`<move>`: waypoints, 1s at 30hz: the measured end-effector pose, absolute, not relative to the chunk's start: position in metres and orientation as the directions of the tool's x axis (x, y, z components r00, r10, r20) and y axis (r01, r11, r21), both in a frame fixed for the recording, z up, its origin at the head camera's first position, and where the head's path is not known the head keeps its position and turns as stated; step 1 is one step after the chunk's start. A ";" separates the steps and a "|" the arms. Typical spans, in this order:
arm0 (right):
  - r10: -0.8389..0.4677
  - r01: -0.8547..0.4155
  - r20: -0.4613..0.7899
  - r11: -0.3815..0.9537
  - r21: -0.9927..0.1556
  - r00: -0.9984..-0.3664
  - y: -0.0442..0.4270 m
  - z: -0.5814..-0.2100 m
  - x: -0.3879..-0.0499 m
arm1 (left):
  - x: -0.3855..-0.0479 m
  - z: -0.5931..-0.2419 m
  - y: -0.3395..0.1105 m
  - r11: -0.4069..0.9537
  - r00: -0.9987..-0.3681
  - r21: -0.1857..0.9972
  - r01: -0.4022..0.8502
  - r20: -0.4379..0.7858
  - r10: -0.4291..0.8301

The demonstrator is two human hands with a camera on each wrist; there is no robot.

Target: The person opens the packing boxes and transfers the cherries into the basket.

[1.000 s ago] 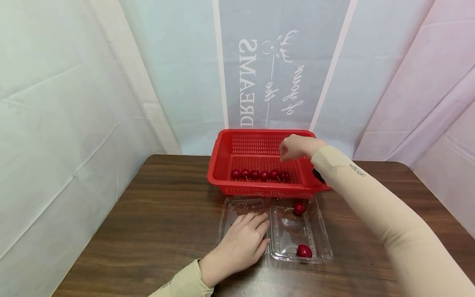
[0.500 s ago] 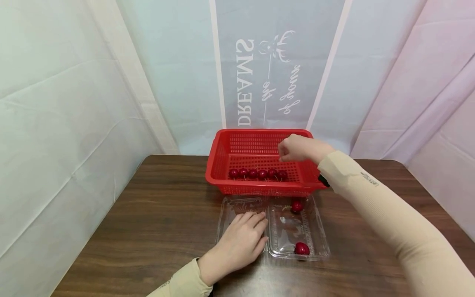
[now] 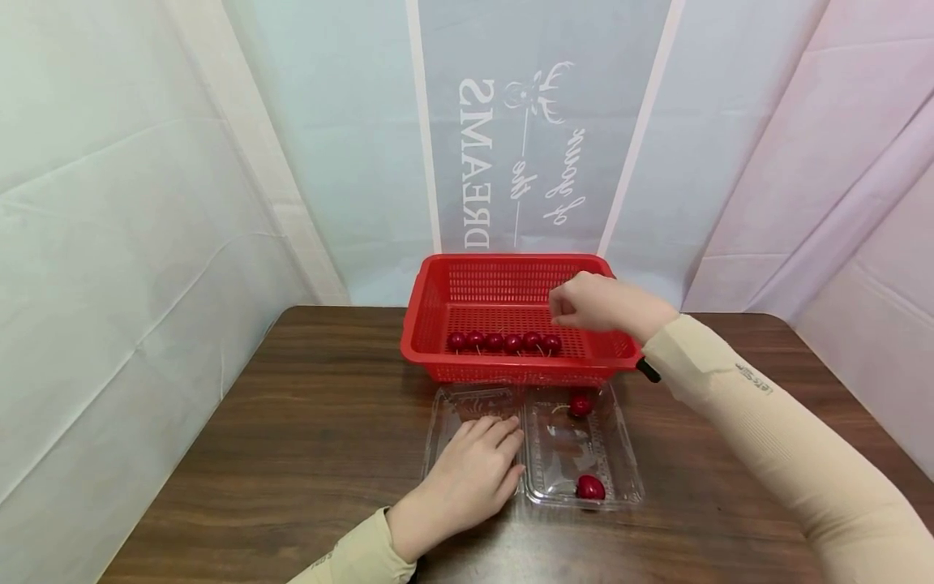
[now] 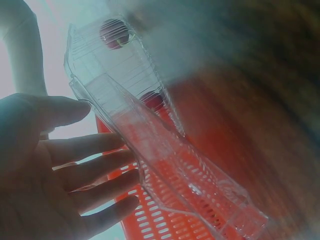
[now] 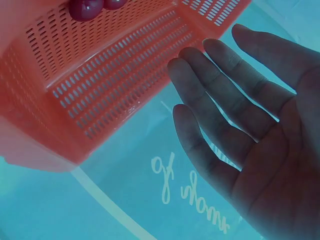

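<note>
My left hand [image 3: 470, 470] rests with fingers spread on the lid half of a clear plastic clamshell box [image 3: 543, 483]; in the left wrist view its fingertips touch the clear rim. Two red cherries lie in the box's right half: one cherry [image 3: 580, 405] with its stem at the far end, another cherry [image 3: 590, 487] at the near end. Over the right part of a red plastic basket [image 3: 511, 373] hovers my right hand [image 3: 601, 304]. The right wrist view shows this hand [image 5: 260, 115] with loosely bent fingers and nothing in them. Several cherries [image 3: 503, 343] line the basket's near side.
The brown wooden table [image 3: 314, 422] extends left and right of the box. Behind the basket hangs a pale cloth backdrop [image 3: 379, 146] with white lettering. The basket stands directly behind the box, close to the table's back edge.
My right hand has shifted slightly right and nearer above the basket. The view has drifted a little. My left hand stays on the lid, and the cherries lie as before.
</note>
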State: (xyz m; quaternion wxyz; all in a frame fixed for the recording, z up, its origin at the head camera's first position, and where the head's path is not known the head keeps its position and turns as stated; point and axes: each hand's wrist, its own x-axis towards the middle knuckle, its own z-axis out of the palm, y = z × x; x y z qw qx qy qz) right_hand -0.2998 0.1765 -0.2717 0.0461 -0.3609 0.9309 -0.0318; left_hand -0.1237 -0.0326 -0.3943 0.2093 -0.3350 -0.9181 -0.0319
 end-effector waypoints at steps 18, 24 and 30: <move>-0.688 -0.688 0.032 0.719 -0.097 -0.725 0.187 -0.275 -0.273 | -0.122 -0.394 -0.032 0.770 -0.687 -0.083 0.633 0.399 0.607; -0.703 -0.708 0.085 0.698 -0.105 -0.706 0.190 -0.279 -0.264 | -0.122 -0.395 -0.032 0.770 -0.680 -0.088 0.632 0.412 0.606; -0.707 -0.719 0.132 0.689 -0.096 -0.695 0.195 -0.283 -0.255 | -0.122 -0.395 -0.032 0.772 -0.689 -0.080 0.631 0.400 0.604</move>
